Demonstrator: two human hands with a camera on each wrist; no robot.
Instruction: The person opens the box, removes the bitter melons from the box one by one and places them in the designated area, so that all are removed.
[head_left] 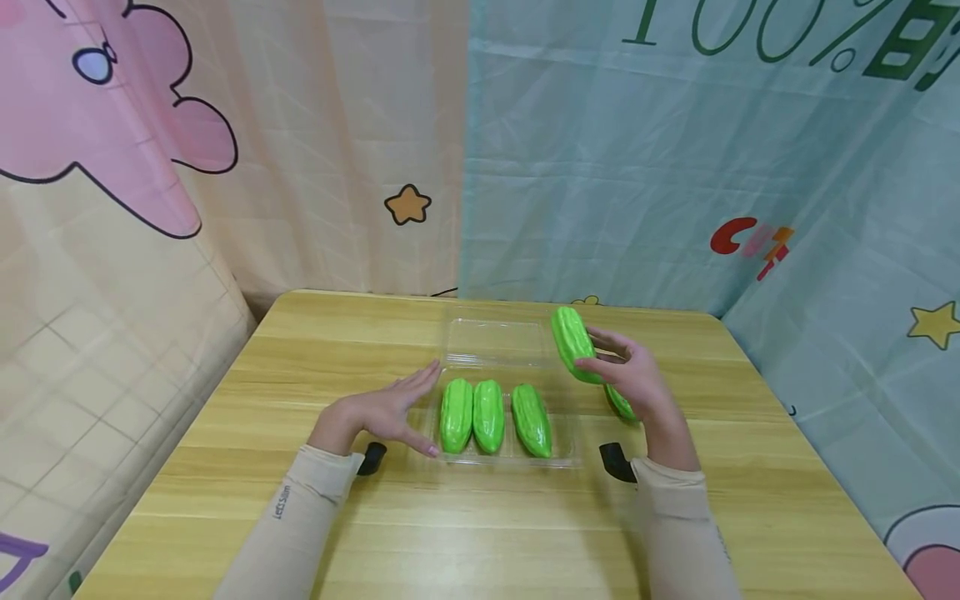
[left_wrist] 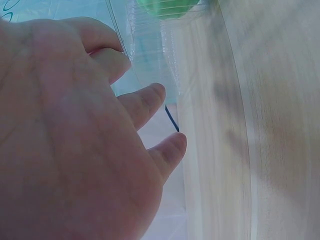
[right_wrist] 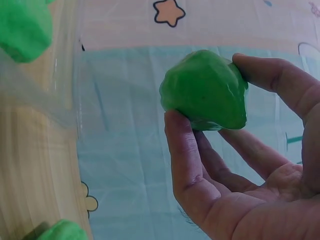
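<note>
My right hand (head_left: 630, 375) pinches a glossy green ridged cucumber (head_left: 573, 343) between thumb and fingers, raised above the table by the right back of a clear plastic box. In the right wrist view the held cucumber (right_wrist: 205, 92) shows end-on. Three more such cucumbers (head_left: 489, 417) lie side by side in the clear box (head_left: 564, 454), with a wider gap before the rightmost. My left hand (head_left: 382, 410) is spread at the box's left edge, thumb by its front left corner; whether it touches the box I cannot tell. It holds nothing.
Another green cucumber (head_left: 621, 403) lies on the wooden table (head_left: 465, 533) right of the box, partly hidden by my right hand. The box's clear lid (head_left: 495, 340) stands open at the back. Printed curtains (head_left: 600, 167) hang behind the table.
</note>
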